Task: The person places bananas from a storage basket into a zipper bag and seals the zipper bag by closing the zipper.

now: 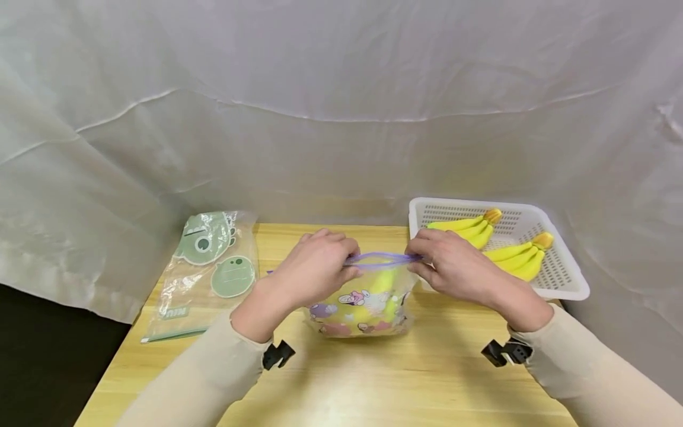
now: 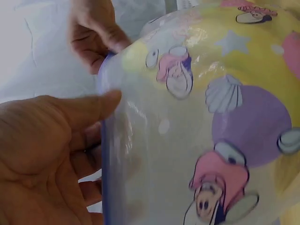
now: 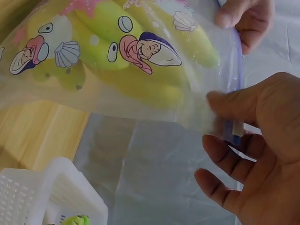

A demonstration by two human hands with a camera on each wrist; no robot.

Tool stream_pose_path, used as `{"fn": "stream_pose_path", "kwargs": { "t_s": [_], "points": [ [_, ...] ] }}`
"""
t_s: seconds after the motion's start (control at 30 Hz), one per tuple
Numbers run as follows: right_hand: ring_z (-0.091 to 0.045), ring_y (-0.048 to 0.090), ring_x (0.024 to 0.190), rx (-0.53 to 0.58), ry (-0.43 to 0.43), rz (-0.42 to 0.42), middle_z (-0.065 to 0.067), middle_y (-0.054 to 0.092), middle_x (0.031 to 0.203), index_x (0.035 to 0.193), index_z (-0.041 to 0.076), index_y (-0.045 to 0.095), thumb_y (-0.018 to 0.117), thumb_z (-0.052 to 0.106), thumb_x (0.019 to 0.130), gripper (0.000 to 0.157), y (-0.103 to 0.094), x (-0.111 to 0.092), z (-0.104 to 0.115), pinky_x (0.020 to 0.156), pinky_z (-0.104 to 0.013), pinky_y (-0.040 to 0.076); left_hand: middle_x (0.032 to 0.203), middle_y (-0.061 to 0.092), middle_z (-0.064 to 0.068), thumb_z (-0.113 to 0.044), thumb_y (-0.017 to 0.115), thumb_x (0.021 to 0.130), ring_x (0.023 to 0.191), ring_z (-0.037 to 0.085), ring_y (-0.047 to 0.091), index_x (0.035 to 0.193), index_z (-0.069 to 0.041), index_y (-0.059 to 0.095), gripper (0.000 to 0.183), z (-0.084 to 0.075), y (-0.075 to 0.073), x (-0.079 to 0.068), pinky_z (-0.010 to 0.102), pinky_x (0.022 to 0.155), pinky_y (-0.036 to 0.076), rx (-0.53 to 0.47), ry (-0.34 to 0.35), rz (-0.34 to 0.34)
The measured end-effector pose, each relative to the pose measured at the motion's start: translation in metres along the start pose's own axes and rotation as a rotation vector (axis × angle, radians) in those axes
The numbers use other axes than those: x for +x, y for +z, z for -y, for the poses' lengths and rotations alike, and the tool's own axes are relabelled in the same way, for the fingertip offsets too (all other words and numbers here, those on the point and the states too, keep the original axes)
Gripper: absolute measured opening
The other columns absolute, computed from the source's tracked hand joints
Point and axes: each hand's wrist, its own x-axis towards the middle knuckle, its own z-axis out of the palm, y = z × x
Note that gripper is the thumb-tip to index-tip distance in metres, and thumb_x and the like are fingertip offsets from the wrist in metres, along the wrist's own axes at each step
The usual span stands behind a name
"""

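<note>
the fingers of your left hand [image 1: 320, 267] and their thumb pinch one end of the purple rim [image 1: 384, 257] at the mouth of the printed bag [image 1: 363, 311], thumb on the near face. your right hand [image 1: 450, 264] pinches the other end, its thumb against the film, by a small pale tab [image 3: 238, 129].

the step in hand looks like handling that mouth, so draw both ends gently outward until the rim lies straight; its two edges bow a little apart in the middle. grip the rim itself, as the thin film would likely wrinkle or slip. hold both ends level so the yellow bananas [image 3: 197, 44] inside sit low, away from the mouth.

the bag is between your hands, over the middle of the worktop [image 1: 341, 394]; i cannot tell whether its base bears on it. resting it there should ease your pinch.

farther out, mind the white basket [image 1: 578, 290] with two banana bunches [image 1: 520, 261], near your right hand and easy to nudge. the flat green-printed bag [image 1: 233, 276] lies to your left.
</note>
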Motion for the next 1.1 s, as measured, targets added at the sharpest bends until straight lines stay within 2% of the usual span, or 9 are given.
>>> {"fn": "stream_pose_path", "kwargs": {
  "t_s": [0.1, 0.2, 0.37, 0.47, 0.57, 0.7, 0.8, 0.97, 1.1],
  "points": [
    [-0.011, 0.056, 0.082, 0.098, 0.048, 0.025, 0.006, 0.064, 0.095, 0.104, 0.015, 0.07, 0.077, 0.025, 0.098, 0.013, 0.001, 0.002, 0.002, 0.076, -0.036, 0.051, 0.092, 0.07, -0.009, -0.029, 0.074, 0.1, 0.091, 0.019, 0.06, 0.095, -0.021, 0.071, 0.01, 0.0, 0.005, 0.005, 0.045, 0.082, 0.05, -0.003, -0.008, -0.044],
    [-0.011, 0.055, 0.082, 0.137, 0.063, 0.023, 0.007, 0.063, 0.092, 0.102, 0.016, 0.069, 0.076, 0.026, 0.098, 0.013, 0.004, 0.007, 0.004, 0.075, -0.035, 0.05, 0.093, 0.072, -0.009, -0.025, 0.073, 0.101, 0.091, 0.019, 0.061, 0.095, -0.02, 0.072, 0.007, 0.0, 0.005, 0.006, 0.046, 0.085, 0.051, 0.026, 0.001, -0.063],
    [-0.011, 0.05, 0.077, 0.088, 0.008, -0.037, 0.006, 0.057, 0.083, 0.094, 0.016, 0.066, 0.073, 0.016, 0.1, 0.009, 0.01, 0.015, 0.006, 0.071, -0.033, 0.045, 0.1, 0.073, -0.004, -0.02, 0.067, 0.104, 0.094, 0.023, 0.058, 0.102, -0.017, 0.072, 0.005, 0.0, 0.002, 0.002, 0.05, 0.093, 0.049, 0.256, 0.016, -0.067],
    [-0.012, 0.05, 0.078, 0.072, -0.02, -0.06, 0.006, 0.056, 0.084, 0.093, 0.016, 0.065, 0.071, 0.015, 0.1, 0.009, 0.014, 0.019, 0.008, 0.072, -0.033, 0.045, 0.098, 0.071, 0.0, -0.014, 0.065, 0.101, 0.093, 0.026, 0.057, 0.102, -0.014, 0.07, 0.005, -0.002, -0.001, 0.001, 0.049, 0.088, 0.05, 0.344, 0.002, -0.063],
    [-0.012, 0.051, 0.079, 0.06, -0.027, -0.072, 0.005, 0.057, 0.085, 0.093, 0.016, 0.064, 0.069, 0.014, 0.099, 0.008, 0.017, 0.022, 0.009, 0.073, -0.033, 0.046, 0.102, 0.07, 0.002, -0.015, 0.063, 0.099, 0.097, 0.026, 0.059, 0.107, -0.012, 0.069, 0.01, -0.007, 0.0, 0.005, 0.05, 0.088, 0.051, 0.278, 0.005, -0.048],
    [-0.013, 0.053, 0.08, 0.072, -0.01, -0.058, 0.005, 0.059, 0.087, 0.093, 0.016, 0.064, 0.07, 0.014, 0.097, 0.008, 0.015, 0.021, 0.009, 0.074, -0.034, 0.048, 0.111, 0.072, 0.0, -0.022, 0.063, 0.105, 0.101, 0.024, 0.06, 0.113, -0.014, 0.07, 0.014, -0.011, 0.006, 0.013, 0.049, 0.091, 0.052, 0.183, 0.053, -0.041],
    [-0.016, 0.057, 0.081, 0.093, 0.036, -0.028, 0.004, 0.062, 0.088, 0.094, 0.014, 0.065, 0.073, 0.015, 0.094, 0.008, 0.011, 0.018, 0.006, 0.075, -0.035, 0.051, 0.111, 0.074, -0.002, -0.021, 0.064, 0.106, 0.098, 0.022, 0.06, 0.112, -0.015, 0.073, 0.012, -0.013, 0.009, 0.016, 0.047, 0.092, 0.052, 0.2, 0.08, -0.05],
    [-0.016, 0.058, 0.082, 0.124, 0.149, -0.008, 0.004, 0.063, 0.088, 0.093, 0.014, 0.067, 0.075, 0.012, 0.091, 0.009, 0.005, 0.005, -0.004, 0.075, -0.035, 0.052, 0.11, 0.075, -0.002, -0.019, 0.065, 0.105, 0.098, 0.022, 0.06, 0.11, -0.015, 0.073, 0.011, -0.012, 0.01, 0.016, 0.049, 0.095, 0.052, 0.208, 0.061, -0.06],
    [-0.013, 0.06, 0.082, 0.173, 0.166, -0.038, 0.005, 0.066, 0.089, 0.093, 0.015, 0.069, 0.074, 0.01, 0.094, 0.007, 0.006, -0.002, -0.01, 0.075, -0.032, 0.054, 0.107, 0.074, -0.001, -0.017, 0.065, 0.104, 0.098, 0.023, 0.06, 0.109, -0.015, 0.073, 0.01, -0.012, 0.008, 0.016, 0.05, 0.095, 0.05, 0.196, 0.045, -0.057]
  ]
}}
